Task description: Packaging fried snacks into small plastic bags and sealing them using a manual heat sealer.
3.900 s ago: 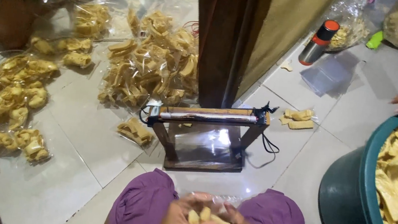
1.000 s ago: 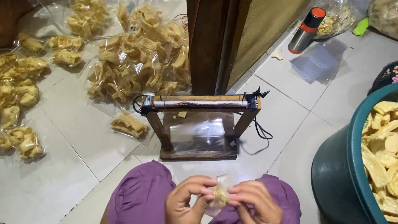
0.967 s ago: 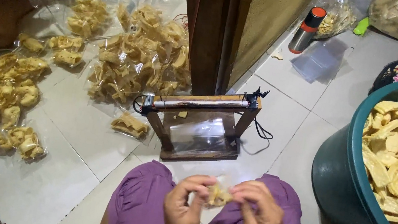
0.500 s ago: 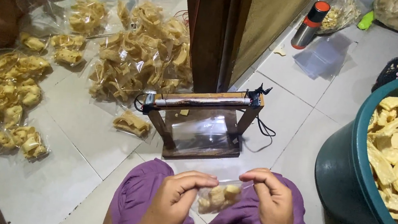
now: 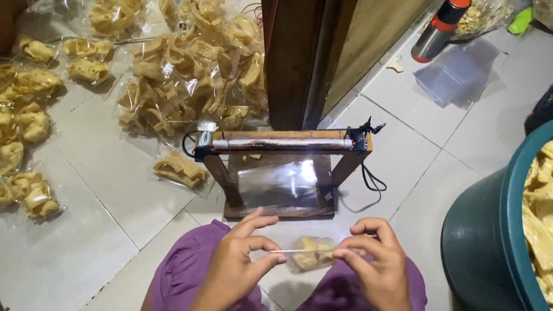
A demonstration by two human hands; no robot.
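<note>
1. The left hand [image 5: 235,259] pinches one end of the stretched top edge of a small clear bag of chips [image 5: 310,252], thumb and forefinger closed on the plastic.
2. The right hand [image 5: 376,263] pinches the other end of that edge, so each grip is clenched on the bag, which hangs between the two hands with its chips sagging below the taut edge.
3. The bag is held above the person's lap, over purple cloth [image 5: 190,285], just in front of the wooden-framed heat sealer [image 5: 282,170] standing on the tiled floor [image 5: 98,176].
4. A green tub [image 5: 483,251] heaped with yellow chips stands to the right, close to the right hand.
5. Filled, sealed bags [image 5: 181,73] lie piled on the floor beyond and to the left of the sealer.
</note>
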